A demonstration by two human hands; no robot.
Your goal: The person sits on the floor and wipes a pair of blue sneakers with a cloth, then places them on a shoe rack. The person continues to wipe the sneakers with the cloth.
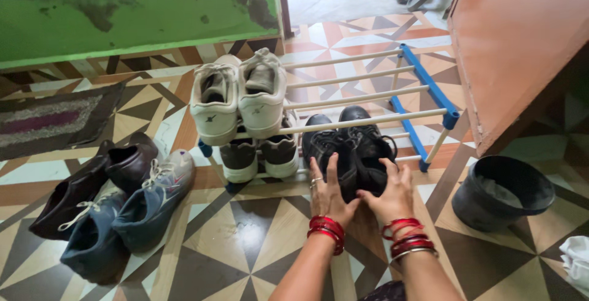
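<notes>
Both the left hand (326,194) and right hand (390,195) press flat against the black shoes (351,151) on the rack (429,92), whose thin rails could let a heel slip through.

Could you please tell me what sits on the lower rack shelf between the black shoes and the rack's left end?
In the head view, a dark pair with white soles sits left of the black shoes held by both hands.

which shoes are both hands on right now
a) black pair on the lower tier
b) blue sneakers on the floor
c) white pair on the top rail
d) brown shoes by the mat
a: the left hand and right hand press against the heels of the black pair on the rack's lower tier.
</notes>
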